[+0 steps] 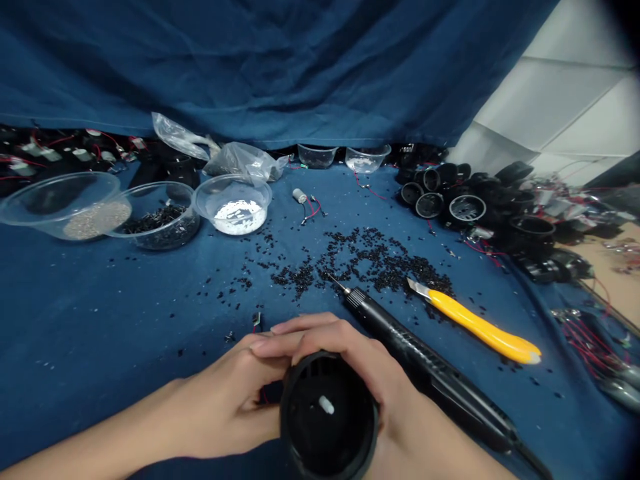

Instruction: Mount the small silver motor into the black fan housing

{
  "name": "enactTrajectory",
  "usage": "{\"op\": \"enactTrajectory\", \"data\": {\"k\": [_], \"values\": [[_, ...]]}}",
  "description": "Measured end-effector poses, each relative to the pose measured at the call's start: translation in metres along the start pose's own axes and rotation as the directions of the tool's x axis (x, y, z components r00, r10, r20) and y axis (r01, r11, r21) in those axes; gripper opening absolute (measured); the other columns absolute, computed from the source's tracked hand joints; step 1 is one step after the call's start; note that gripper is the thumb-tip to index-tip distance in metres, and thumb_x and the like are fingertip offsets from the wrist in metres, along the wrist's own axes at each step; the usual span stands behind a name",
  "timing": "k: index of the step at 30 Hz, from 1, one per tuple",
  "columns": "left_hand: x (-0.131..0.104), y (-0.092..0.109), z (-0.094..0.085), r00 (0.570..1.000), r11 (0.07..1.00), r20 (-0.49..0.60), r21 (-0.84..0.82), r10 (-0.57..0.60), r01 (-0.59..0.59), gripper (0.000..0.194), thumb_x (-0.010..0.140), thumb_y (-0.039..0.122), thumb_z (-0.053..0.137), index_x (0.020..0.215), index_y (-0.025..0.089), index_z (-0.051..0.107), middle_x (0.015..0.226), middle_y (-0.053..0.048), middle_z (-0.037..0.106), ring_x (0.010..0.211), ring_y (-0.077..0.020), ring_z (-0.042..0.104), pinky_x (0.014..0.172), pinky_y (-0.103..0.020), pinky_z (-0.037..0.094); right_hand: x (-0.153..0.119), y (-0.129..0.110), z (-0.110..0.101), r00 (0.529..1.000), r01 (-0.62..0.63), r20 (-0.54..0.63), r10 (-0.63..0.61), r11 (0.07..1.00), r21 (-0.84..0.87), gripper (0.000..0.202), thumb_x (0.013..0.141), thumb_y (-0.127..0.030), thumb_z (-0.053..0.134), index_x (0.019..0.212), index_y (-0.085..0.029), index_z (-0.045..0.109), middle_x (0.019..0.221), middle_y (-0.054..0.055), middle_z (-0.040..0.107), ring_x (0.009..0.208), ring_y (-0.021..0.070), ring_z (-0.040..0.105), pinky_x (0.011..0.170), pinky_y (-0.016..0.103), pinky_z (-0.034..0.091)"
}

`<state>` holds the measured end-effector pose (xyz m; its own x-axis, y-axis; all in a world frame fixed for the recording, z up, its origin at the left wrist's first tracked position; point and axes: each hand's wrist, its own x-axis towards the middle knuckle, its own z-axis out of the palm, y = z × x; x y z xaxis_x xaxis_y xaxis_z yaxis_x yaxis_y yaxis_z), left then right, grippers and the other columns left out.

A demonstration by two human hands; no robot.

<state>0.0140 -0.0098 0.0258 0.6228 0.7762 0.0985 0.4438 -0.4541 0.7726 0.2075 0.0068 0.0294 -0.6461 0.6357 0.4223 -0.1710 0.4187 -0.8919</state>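
A round black plastic housing [330, 447] is gripped between both my hands near the front edge of the view, its open mouth facing me. Inside it a small white piece [327, 405] shows against the dark bottom. My left hand [245, 393] closes on the housing's left side, with its fingers reaching over the back. Around the right and far side wraps my right hand [365, 373], its fingers overlapping the left ones. Just beyond the fingers a small green circuit board [257, 320] with a red wire sticks up. Whether it joins the housing is hidden.
A black electric screwdriver [425, 367] and a yellow utility knife [480, 325], blade out, lie at right. Black screws [370, 257] are scattered beyond. Plastic bowls [233, 193] line the back left; a small motor [299, 195] lies mid-back. Black housings [467, 208] pile up at right.
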Motion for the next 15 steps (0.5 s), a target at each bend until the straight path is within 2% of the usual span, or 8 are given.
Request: {"op": "enactTrajectory", "data": {"k": [2, 7, 11, 15], "values": [[0.003, -0.001, -0.001, 0.997, 0.996, 0.012, -0.034, 0.079, -0.078, 0.018, 0.083, 0.016, 0.05, 0.066, 0.017, 0.056, 0.064, 0.001, 0.061, 0.058, -0.013, 0.058, 0.055, -0.02, 0.045, -0.002, 0.003, 0.002, 1.0, 0.002, -0.03, -0.004, 0.997, -0.071, 0.067, 0.061, -0.04, 0.085, 0.116, -0.024, 0.051, 0.124, 0.004, 0.064, 0.119, 0.0203, 0.058, 0.104, 0.034, 0.047], [0.007, -0.008, 0.003, 0.966, 0.971, -0.143, -0.072, 0.215, -0.226, 0.017, 0.085, 0.014, 0.053, 0.068, 0.018, 0.051, 0.074, -0.002, 0.065, 0.073, -0.0178, 0.064, 0.069, -0.026, 0.05, -0.009, 0.007, 0.009, 0.986, 0.016, -0.159, -0.051, 0.977, -0.214, 0.087, 0.058, -0.042, 0.087, 0.133, -0.025, 0.044, 0.128, 0.007, 0.061, 0.118, 0.0247, 0.059, 0.104, 0.037, 0.047], [0.005, -0.008, 0.007, 0.96, 0.978, -0.194, -0.023, 0.2, -0.208, 0.018, 0.084, 0.015, 0.056, 0.068, 0.019, 0.051, 0.067, -0.001, 0.062, 0.068, -0.018, 0.062, 0.066, -0.029, 0.049, -0.005, 0.009, 0.013, 0.971, 0.114, -0.183, -0.154, 0.971, -0.21, 0.068, 0.066, -0.047, 0.082, 0.122, -0.024, 0.051, 0.118, 0.004, 0.067, 0.111, 0.021, 0.064, 0.101, 0.034, 0.048], [0.003, -0.005, 0.01, 0.961, 0.985, -0.224, -0.008, 0.165, -0.171, 0.019, 0.083, 0.015, 0.055, 0.065, 0.02, 0.05, 0.065, -0.001, 0.062, 0.069, -0.0198, 0.064, 0.068, -0.032, 0.05, 0.001, 0.01, 0.015, 0.954, 0.134, -0.243, -0.177, 0.974, -0.182, 0.052, 0.077, -0.049, 0.071, 0.116, -0.021, 0.054, 0.112, 0.007, 0.067, 0.106, 0.0199, 0.065, 0.097, 0.035, 0.051]]}}
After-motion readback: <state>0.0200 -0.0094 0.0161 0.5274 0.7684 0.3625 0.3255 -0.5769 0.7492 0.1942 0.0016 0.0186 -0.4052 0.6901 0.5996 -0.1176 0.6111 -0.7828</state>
